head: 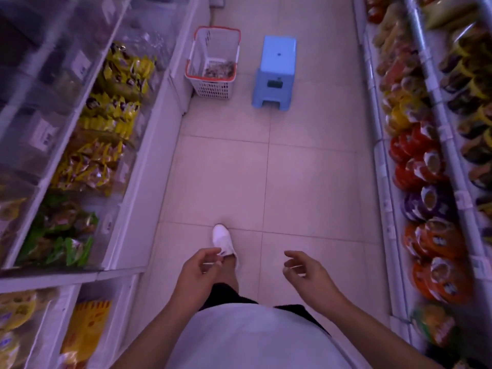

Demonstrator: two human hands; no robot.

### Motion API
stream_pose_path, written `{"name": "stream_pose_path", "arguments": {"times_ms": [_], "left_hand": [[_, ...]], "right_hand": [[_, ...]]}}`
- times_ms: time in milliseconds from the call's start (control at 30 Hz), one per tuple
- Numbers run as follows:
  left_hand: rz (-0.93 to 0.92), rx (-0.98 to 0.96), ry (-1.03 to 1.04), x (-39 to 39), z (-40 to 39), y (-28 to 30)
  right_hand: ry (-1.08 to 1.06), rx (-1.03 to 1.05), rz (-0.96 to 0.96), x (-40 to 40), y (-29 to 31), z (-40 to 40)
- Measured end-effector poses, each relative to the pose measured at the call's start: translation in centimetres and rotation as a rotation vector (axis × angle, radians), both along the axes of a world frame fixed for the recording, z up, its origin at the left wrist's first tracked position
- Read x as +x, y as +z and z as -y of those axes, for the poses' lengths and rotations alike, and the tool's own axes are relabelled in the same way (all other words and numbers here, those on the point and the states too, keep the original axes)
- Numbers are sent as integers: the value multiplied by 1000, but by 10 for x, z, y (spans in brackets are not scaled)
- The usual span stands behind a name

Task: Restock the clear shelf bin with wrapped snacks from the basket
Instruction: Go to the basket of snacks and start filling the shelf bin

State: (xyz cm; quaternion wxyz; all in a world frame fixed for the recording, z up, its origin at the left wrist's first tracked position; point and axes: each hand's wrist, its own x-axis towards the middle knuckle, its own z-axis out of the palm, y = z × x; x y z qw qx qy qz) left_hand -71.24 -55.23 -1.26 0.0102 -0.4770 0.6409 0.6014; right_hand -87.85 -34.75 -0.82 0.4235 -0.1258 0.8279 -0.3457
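Head cam, white basket w/ red rim, wrapped snacks inside, left hand, right hand both loose, empty

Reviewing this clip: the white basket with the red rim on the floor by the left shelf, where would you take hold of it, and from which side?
Probably by the red rim of the basket, from above on its near edge. No raised handle shows, the walls flare upward to an open top, and the left shelf base crowds one side. Both hands, left hand and right hand, are free.
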Motion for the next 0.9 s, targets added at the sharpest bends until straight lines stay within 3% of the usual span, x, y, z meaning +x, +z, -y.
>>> {"name": "stream_pose_path", "arguments": {"times_ms": [300, 500, 900], "left_hand": [[-2, 51, -179, -171, 178, 9], [-9, 24, -180, -293, 254, 21], [-11, 6, -28, -542, 354, 26]], "right_hand": [[-113, -18, -39, -156, 18, 167], [-144, -53, -48, -262, 17, 240], [35, -9, -18, -549, 15, 351]]}}
